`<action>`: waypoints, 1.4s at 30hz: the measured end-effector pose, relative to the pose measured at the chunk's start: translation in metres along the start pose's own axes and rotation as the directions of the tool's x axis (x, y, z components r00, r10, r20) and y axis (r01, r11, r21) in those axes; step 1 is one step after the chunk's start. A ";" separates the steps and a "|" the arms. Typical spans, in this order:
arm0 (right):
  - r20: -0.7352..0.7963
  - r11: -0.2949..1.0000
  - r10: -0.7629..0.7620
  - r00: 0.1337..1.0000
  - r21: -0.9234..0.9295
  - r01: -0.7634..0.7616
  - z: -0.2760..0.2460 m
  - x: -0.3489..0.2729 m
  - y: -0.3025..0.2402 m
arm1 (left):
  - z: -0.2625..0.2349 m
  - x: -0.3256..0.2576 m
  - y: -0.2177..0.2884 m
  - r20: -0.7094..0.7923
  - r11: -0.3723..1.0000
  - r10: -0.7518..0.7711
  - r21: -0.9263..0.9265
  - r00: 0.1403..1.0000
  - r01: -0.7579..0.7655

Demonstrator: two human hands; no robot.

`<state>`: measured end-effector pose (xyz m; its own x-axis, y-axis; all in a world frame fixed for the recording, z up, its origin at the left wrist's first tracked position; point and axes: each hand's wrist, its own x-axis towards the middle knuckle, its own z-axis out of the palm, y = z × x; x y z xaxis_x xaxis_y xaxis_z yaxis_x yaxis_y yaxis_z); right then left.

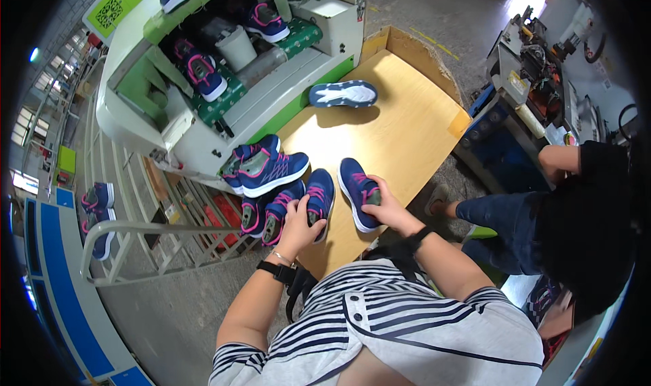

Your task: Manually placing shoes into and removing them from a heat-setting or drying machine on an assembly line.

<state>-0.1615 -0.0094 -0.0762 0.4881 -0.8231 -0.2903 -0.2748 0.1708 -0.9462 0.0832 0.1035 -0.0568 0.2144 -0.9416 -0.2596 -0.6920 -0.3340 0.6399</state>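
My left hand [302,227] is closed on the heel end of a navy sneaker [321,181] with pink laces, standing at the near edge of the wooden tabletop [388,125]. Just to its right, a matching sneaker [349,174] has its heel end gripped by my right hand [389,210], the thumb near the shoe's opening. Both toes point away from me. Against my left hand's side lie several more navy and pink sneakers [274,169], stacked on one another. Farther back on the tabletop rests a shoe with its white and navy sole [343,94] turned up.
Beyond the table's left side stands a pale machine [271,91] with sneakers on its green dotted belts [298,40]. A cardboard edge [424,61] borders the table's far right. Metal rails [163,230] run at left. At right, another person [576,216] stands near machinery [519,81].
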 end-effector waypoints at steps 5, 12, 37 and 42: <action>-0.184 0.998 -0.051 0.982 -0.047 0.043 -0.066 -0.004 0.002 | -0.048 0.073 0.049 -0.224 0.950 0.295 -0.039 0.929 -0.311; -0.524 0.863 -0.332 0.785 -0.505 0.027 -0.082 0.034 0.042 | -0.037 0.278 0.058 -0.364 0.990 -0.123 -0.104 0.923 0.091; -0.517 0.876 -0.313 0.797 -0.481 0.033 -0.080 0.032 0.030 | 0.090 0.120 0.079 -0.074 0.974 -0.011 -0.226 0.997 -0.006; -0.351 0.879 -0.358 0.865 -0.440 0.185 -0.005 0.036 0.019 | 0.066 0.067 0.042 -0.002 0.984 0.049 -0.170 0.999 -0.049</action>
<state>-0.1538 -0.0385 -0.1035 0.2299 -0.9635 0.1372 -0.5158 -0.2402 -0.8224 0.0231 0.0297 -0.0950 0.1816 -0.9570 -0.2264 -0.5747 -0.2901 0.7652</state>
